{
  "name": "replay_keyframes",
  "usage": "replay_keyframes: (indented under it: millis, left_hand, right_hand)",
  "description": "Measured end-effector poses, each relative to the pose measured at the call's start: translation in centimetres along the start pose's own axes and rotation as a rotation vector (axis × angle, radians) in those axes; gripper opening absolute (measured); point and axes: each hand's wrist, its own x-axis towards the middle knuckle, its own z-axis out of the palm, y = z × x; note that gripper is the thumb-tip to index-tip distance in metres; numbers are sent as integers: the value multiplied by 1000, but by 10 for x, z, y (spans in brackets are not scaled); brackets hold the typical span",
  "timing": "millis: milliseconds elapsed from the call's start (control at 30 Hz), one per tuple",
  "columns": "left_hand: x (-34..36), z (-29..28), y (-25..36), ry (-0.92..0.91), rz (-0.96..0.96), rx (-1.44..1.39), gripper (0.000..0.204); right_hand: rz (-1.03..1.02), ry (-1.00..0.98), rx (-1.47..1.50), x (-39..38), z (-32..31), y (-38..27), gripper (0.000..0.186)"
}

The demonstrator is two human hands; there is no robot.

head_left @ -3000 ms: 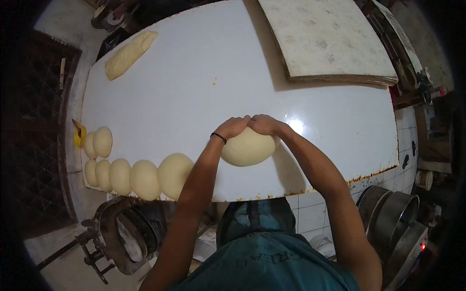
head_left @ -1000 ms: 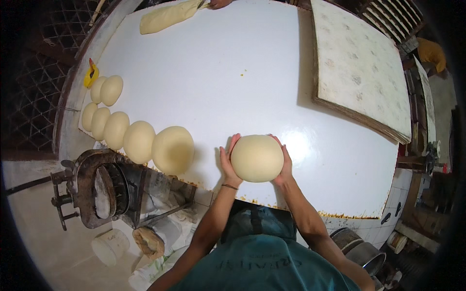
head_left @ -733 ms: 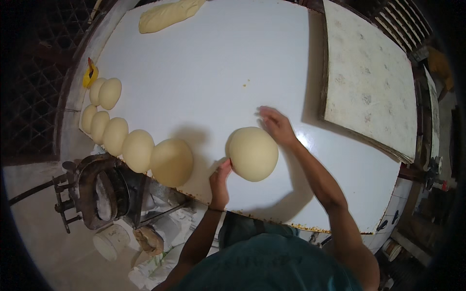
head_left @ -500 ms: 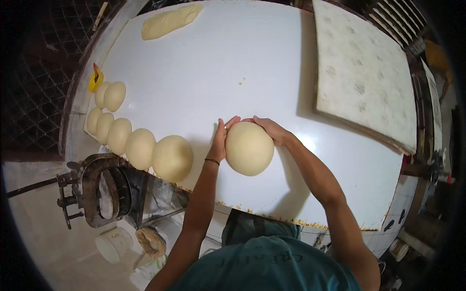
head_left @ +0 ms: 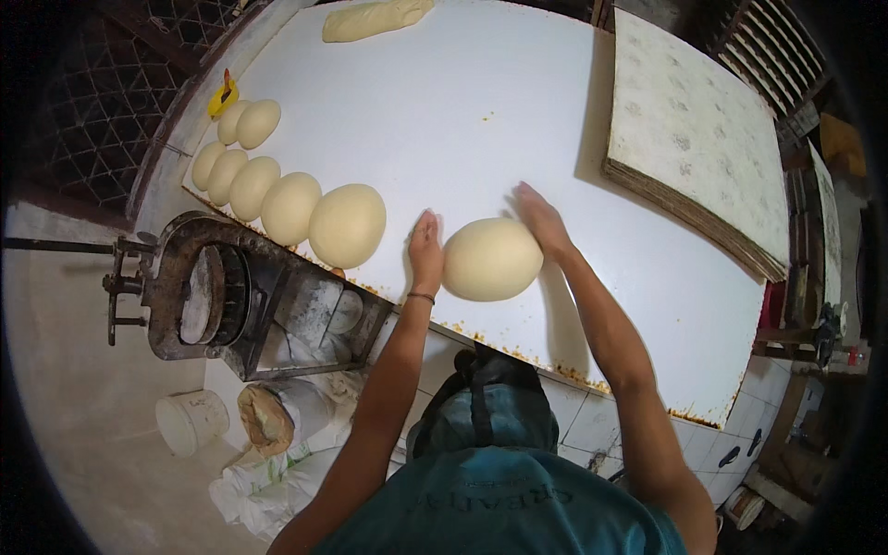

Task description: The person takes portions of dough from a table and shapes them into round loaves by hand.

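Observation:
A large smooth dough ball rests on the white table in front of me, rounded and a little wider than it is deep. My left hand stands on edge along its left side, fingers stretched out and pointing away from me. At its upper right is my right hand, the fingers extended and the palm turned toward the dough. Neither hand is closed round it. To the left, the biggest dough ball of a row lies near the table's front edge, with several more curving away behind it.
A long folded dough piece lies at the far edge. Stacked pale boards cover the table's right side. A yellow-handled tool sits at the left corner. Below the left edge stand a dark metal machine, a white bucket and sacks.
My hands have drawn apart from around the dough ball to its two sides. The ball looks wider and flatter than before. The whole view has shifted.

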Motion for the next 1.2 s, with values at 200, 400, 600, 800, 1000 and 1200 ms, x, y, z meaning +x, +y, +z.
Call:
replay_keyframes:
  millis: [200,400,600,800,1000,1200]
  left_hand:
    - [-17,28,-7,-146,-159,-874,58]
    - [48,15,77,-475,35,-852,63]
    - [104,-79,327,-116,1008,-367,75]
    - [29,-207,426,735,1676,-356,58]
    - [-24,-319,313,913,1188,146,54]
    - [-76,-412,261,1214,749,310,39]
  right_hand:
    - [203,163,1101,-29,27,15,53]
    - [-225,160,860,5,89,-68,55]
    - [-614,20,1075,101,192,-225,57]
    - [-639,94,943,225,329,-241,51]
    - [-102,294,-130,289,376,-82,63]
    - [-559,293,-286,302,363,-85,55]
